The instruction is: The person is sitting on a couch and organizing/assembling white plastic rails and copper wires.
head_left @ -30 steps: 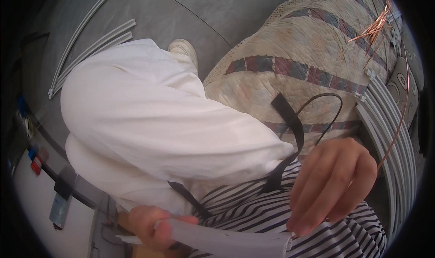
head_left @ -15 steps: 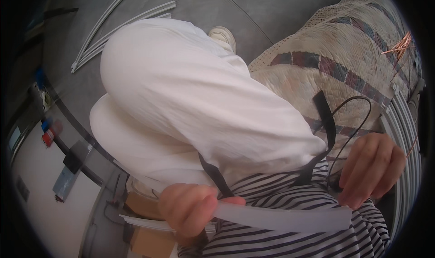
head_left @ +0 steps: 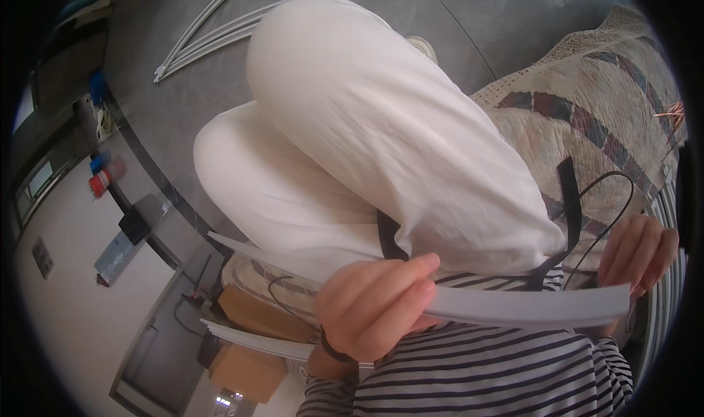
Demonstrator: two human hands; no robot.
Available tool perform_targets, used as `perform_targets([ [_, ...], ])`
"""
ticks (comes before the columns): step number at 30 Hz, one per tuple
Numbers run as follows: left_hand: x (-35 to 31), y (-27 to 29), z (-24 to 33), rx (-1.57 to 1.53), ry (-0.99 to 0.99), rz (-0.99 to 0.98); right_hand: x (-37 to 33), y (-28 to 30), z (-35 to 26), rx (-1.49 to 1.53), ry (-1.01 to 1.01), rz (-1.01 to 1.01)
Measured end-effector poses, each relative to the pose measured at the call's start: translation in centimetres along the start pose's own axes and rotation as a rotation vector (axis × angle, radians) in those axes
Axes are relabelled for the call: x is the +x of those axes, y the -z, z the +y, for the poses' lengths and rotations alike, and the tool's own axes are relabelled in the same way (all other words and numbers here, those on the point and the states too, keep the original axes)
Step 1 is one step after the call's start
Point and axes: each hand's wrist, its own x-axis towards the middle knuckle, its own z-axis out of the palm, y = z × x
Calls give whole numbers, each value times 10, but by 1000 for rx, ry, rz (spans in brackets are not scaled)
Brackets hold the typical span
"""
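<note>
A long white plastic strip (head_left: 528,307), like a cable trunking profile, crosses in front of my striped top, gently bowed. My left hand (head_left: 378,307) is closed around it, thumb and fingers pinching it, and the strip runs on to the left past my wrist. Just beyond the strip's right end is my right hand (head_left: 638,252), its fingers curled and pressed together. What those fingers hold, if anything, is hidden. A black strap (head_left: 569,197) hangs by my lap, with a thin dark cable (head_left: 612,175) looping beside it.
My bent legs in white trousers (head_left: 345,116) fill the middle. At right, a patterned quilt (head_left: 565,138) has copper wires (head_left: 669,113) on it and white strips (head_left: 664,204) beside it. More profiles (head_left: 242,36) lie on the grey floor; cardboard boxes (head_left: 249,373) stand lower left.
The view has shifted, and both hands appear farther right. The strip's right end now stands apart from my right fingertips, and its left length shows beyond my left hand.
</note>
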Motion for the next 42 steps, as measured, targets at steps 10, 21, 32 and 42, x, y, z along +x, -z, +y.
perform_targets([
  [10, 36, 7, -2, 222, 70, -140, 13, -41, 20, -282, 2, 616],
  [21, 56, 14, -6, 117, 63, -328, 17, -38, 26, -202, 14, 643],
  [32, 59, 12, -10, 141, 53, -379, 16, -32, 25, -201, -33, 649],
  [42, 58, 11, -11, 145, 49, -378, 19, -27, 22, -87, -35, 626],
])
